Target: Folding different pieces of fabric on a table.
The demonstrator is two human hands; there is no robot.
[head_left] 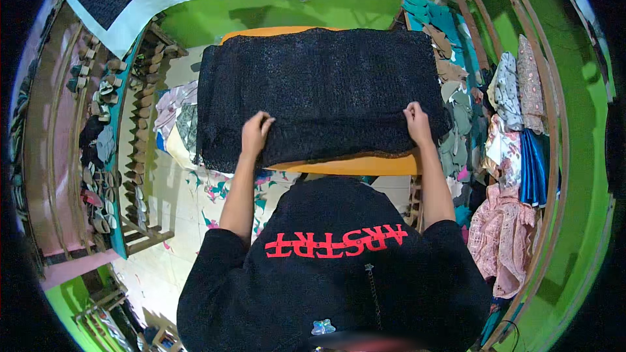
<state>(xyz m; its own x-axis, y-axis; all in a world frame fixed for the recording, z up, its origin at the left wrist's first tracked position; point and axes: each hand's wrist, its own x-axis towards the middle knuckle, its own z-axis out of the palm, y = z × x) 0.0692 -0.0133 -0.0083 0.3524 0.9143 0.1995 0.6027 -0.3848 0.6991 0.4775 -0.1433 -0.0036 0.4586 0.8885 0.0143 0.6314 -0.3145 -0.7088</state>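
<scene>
Head view, showing a black patterned cloth [319, 72] spread over an orange table [355, 165], overhanging its left and right ends while a strip of the near edge lies bare. The left hand [255, 133] and the right hand [417, 124], set well apart over the near part of the cloth, each have thumb and fingers drawn together, apparently pinching a fold of it, though the exact grip at the fingertips cannot be told. Beyond the right end hang a shiny blue cloth [533, 169] and a pink cloth [501, 238]; coloured scraps [222, 188] litter the pale floor [156, 274].
</scene>
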